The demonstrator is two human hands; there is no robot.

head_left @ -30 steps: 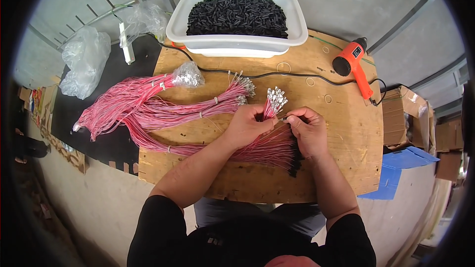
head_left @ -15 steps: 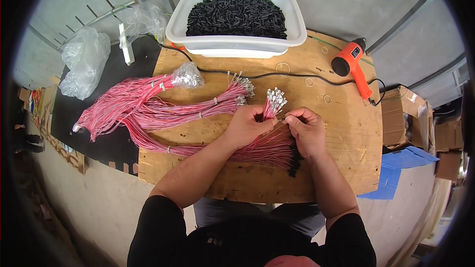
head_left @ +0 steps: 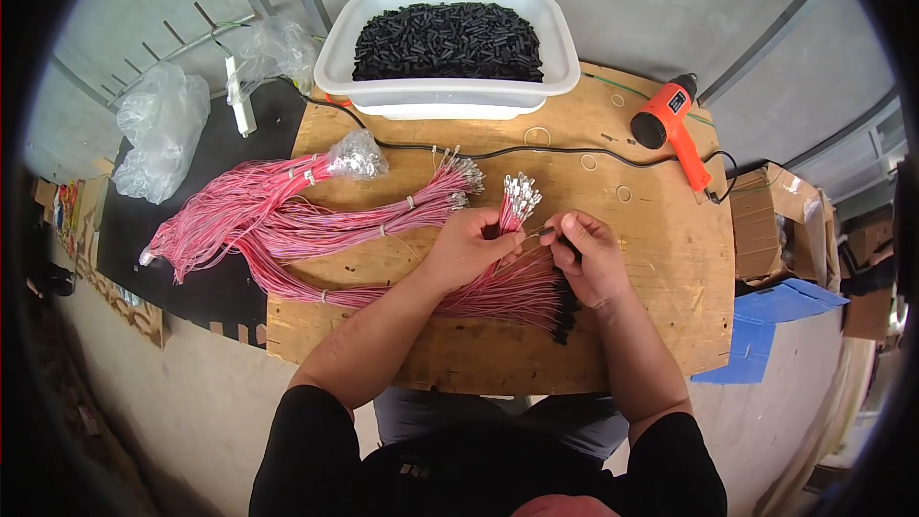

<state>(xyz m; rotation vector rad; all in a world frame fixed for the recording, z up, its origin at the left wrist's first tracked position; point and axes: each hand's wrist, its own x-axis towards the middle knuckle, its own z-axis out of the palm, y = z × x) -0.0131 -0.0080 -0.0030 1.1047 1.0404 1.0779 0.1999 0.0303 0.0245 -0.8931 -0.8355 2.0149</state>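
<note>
In the head view, the fingers of the left hand are clamped around a pink wire bundle at the table's middle, while those of the right hand pinch a small black sleeve just beside it. The wires look light and limp, probably best gripped just below their stiff metal tips. At the far edge, a white tub holds heaped loose black tubes.

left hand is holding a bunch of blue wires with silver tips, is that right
Not quite: the wires are pink, not blue, as the head view shows. The left hand does hold them in a bunch, and their tips are silver.
</note>
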